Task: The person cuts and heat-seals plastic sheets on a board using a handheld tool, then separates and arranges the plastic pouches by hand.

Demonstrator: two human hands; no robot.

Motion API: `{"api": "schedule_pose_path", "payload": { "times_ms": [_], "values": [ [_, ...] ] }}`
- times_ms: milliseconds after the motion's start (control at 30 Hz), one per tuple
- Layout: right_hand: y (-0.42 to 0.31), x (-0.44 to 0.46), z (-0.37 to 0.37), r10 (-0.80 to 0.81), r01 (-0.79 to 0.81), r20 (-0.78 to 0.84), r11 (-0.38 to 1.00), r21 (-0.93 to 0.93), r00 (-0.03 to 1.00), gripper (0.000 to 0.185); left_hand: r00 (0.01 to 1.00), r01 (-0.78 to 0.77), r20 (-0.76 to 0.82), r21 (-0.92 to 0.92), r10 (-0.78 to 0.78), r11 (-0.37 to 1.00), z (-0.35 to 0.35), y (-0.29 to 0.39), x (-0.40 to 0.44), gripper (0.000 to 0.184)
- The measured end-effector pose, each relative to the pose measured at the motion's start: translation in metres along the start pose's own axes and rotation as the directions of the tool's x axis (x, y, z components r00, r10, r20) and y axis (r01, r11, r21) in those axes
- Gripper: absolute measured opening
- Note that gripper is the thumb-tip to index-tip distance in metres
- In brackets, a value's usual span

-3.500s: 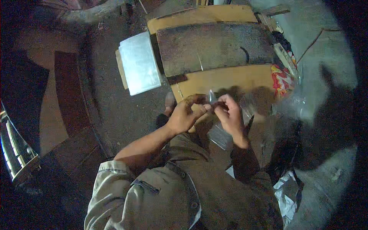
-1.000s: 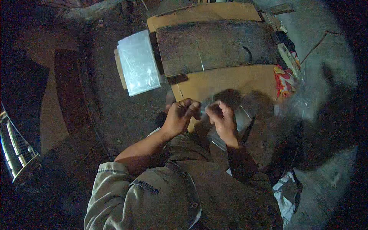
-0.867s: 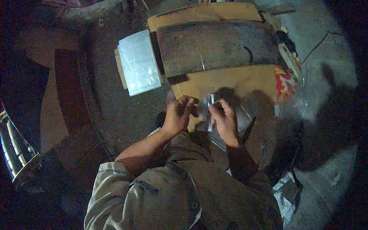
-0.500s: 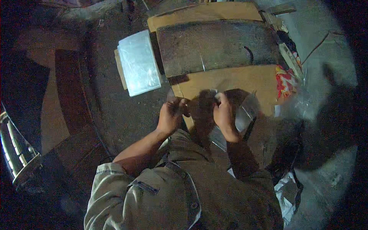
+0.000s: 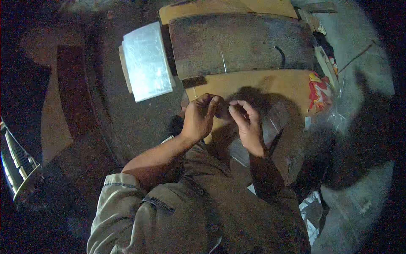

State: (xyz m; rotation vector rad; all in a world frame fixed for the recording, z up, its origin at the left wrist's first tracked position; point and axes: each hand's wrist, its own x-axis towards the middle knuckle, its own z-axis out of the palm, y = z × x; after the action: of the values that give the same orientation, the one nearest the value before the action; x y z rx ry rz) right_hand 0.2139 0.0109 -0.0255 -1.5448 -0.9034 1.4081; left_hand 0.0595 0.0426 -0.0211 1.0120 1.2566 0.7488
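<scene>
My left hand is closed above the near edge of a tan cardboard sheet, thumb pressed to curled fingers. Close to its right, my right hand has its thumb and bent forefinger near each other in a pinch. Anything between the fingertips is too small and dark to make out. Under and beside my right hand, a clear plastic bag or sheet lies on the cardboard in shadow. Another shiny clear piece is nearer my body, below my right wrist.
A stack of shiny clear plastic sheets or bags lies to the left. Beyond my hands, a dark worn board rests over cardboard, with a black curved strip on it. A red-and-yellow wrapper sits at the right edge.
My left hand has moved up and right, closer to my right hand. My right hand's fingers have shifted and show more plainly. The view has moved slightly.
</scene>
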Motion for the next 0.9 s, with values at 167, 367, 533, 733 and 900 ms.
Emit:
{"api": "schedule_pose_path", "payload": {
  "times_ms": [167, 367, 533, 733, 900],
  "values": [
    [-0.007, 0.016, -0.002, 0.018, -0.019, 0.045, 0.999, 0.028, 0.999, 0.014, 0.998, -0.038, -0.050, 0.016, 0.039, 0.999, 0.003, -0.003, 0.010, 0.025],
    [0.006, 0.043, -0.010, -0.010, 0.008, 0.054, 0.999, 0.043, 0.998, 0.013, 0.992, 0.098, -0.075, -0.033, -0.100, 0.995, 0.002, 0.012, 0.006, 0.020],
    [0.008, 0.054, -0.013, 0.089, -0.097, 0.070, 0.987, 0.131, 0.994, 0.014, 0.986, -0.014, -0.163, 0.043, 0.020, 0.999, 0.008, 0.001, -0.003, 0.022],
    [0.032, 0.055, -0.020, -0.085, 0.073, 0.073, 0.985, 0.156, 0.994, 0.016, 0.935, -0.302, 0.036, 0.599, 0.352, 0.741, 0.006, 0.005, -0.010, 0.053],
    [0.046, 0.054, -0.030, 0.059, -0.066, 0.054, 0.989, 0.130, 0.997, 0.029, 0.937, -0.297, 0.144, 0.805, 0.318, 0.513, 0.020, 0.020, -0.002, 0.060]
  ]
}}
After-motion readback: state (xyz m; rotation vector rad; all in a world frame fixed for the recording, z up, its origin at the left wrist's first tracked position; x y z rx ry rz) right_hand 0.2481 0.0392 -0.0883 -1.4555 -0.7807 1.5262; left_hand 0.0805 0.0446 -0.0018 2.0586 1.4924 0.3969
